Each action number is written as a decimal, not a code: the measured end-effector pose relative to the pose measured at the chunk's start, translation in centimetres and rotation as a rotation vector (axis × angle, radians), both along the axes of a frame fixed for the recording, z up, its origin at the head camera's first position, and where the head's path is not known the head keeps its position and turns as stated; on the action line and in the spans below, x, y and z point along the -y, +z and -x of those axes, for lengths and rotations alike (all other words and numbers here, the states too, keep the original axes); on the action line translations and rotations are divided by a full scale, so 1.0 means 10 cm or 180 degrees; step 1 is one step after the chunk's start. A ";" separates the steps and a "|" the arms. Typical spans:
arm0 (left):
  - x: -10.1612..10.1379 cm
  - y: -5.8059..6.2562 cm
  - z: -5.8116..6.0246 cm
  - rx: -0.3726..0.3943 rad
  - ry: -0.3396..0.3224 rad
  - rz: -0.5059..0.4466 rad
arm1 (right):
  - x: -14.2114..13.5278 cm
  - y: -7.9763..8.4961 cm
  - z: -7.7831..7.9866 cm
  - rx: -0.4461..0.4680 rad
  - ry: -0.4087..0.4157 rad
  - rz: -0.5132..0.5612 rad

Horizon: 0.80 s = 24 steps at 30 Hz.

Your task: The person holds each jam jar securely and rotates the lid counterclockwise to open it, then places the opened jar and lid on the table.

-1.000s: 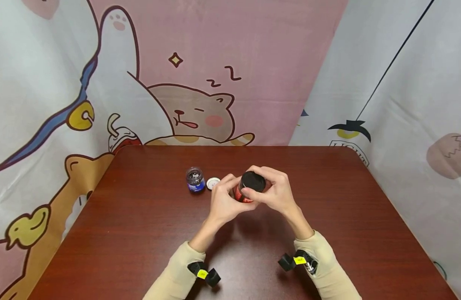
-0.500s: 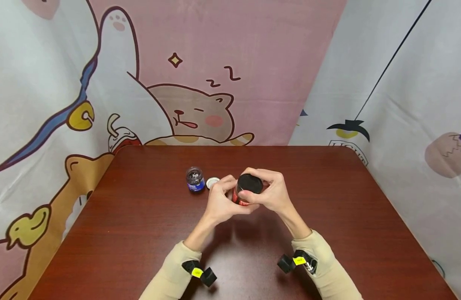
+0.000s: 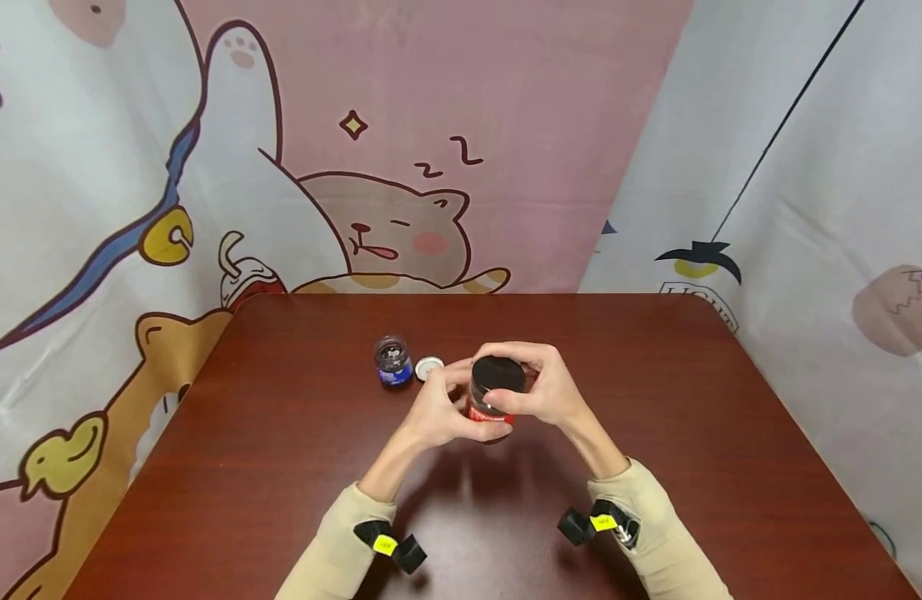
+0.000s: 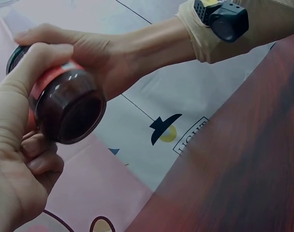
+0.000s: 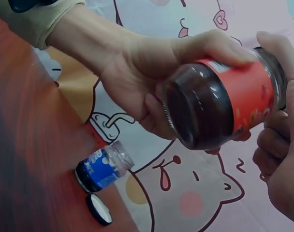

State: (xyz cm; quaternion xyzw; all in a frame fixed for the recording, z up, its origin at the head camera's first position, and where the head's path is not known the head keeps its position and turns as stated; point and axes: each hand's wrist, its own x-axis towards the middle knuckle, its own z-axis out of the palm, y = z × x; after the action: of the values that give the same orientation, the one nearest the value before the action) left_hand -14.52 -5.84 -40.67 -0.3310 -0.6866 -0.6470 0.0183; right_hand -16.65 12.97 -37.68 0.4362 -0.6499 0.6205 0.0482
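Observation:
In the head view, a glass jar with a red label and dark contents is held above the table. My left hand grips it around the body. Fingers and thumb of my right hand are curled round the black lid, which sits on the jar. Both wrist views catch the jar from below: its dark glass base shows in the left one, and its red label in the right one. Parts of the jar are hidden behind my fingers.
Left of my hands stands a smaller lidless jar with a blue label and dark contents. A white-lined lid lies beside it on the brown table. Cartoon-printed cloth hangs behind the table.
Both hands have brought the red-labelled jar slightly left and nearer to me. It looks more upright now, with more of its side below the lid visible. The blue-labelled jar stays in place.

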 end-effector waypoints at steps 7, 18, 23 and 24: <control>0.02 0.03 -0.01 -0.0038 -0.0141 -0.0008 | -0.04 0.09 -0.01 0.0022 0.0207 -0.0188; -0.06 0.02 -0.08 -0.0676 0.1189 0.0340 | -0.11 0.04 -0.03 -0.0190 -0.0606 -0.0288; -0.10 0.00 -0.10 -0.0887 0.1745 0.0528 | -0.09 0.01 -0.05 -0.0163 -0.0868 -0.0189; -0.11 0.00 -0.10 -0.0903 0.1804 0.0552 | -0.09 0.01 -0.05 -0.0119 -0.0901 -0.0169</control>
State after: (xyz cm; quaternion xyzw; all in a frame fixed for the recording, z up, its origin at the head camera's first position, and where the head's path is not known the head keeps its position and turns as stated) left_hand -13.52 -4.74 -40.68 -0.2139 -0.7946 -0.5027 0.2649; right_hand -16.10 13.86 -37.57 0.3528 -0.7201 0.5818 0.1358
